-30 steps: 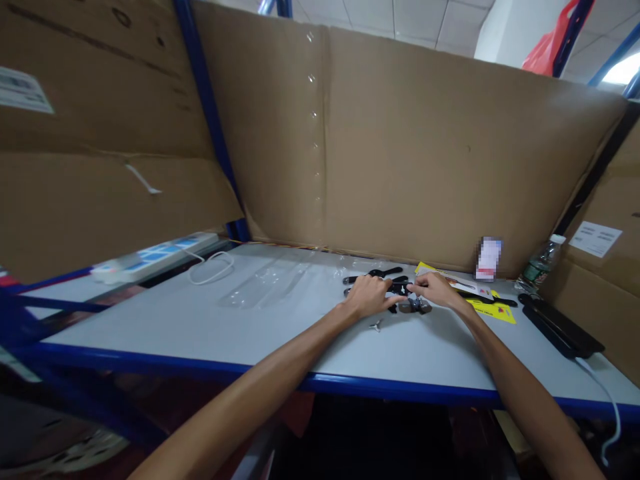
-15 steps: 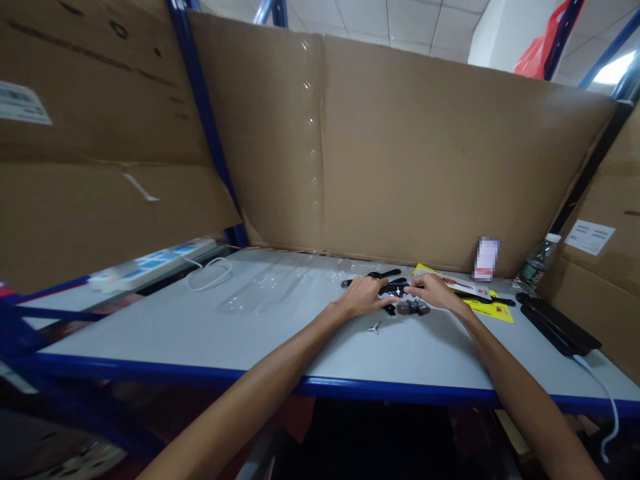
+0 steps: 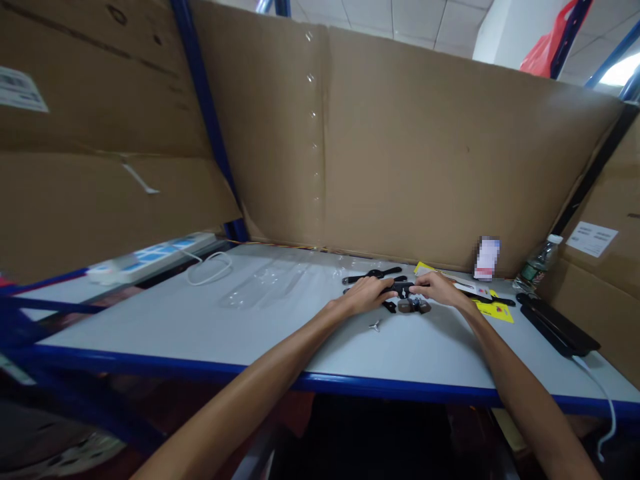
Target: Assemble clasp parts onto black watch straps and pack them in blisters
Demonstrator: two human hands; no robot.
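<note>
My left hand and my right hand are close together above the table. Their fingers are closed on opposite ends of a small black part, whose kind I cannot make out; the fingers cover its ends. Just below it lies a brown piece with a shiny metal middle. Nearer the front edge rests a small silver three-armed piece. Black strap-like pieces lie behind my left hand, and a short black piece is beside its fingertips.
Clear plastic packaging lies left on the grey table, near a power strip with a white cable. To the right are yellow cards, a phone, a bottle and a black case. Cardboard walls the back.
My left hand has shifted slightly, uncovering more of the black strap-like pieces behind it. The black part between my hands has turned a little. The camera view has shifted slightly.
</note>
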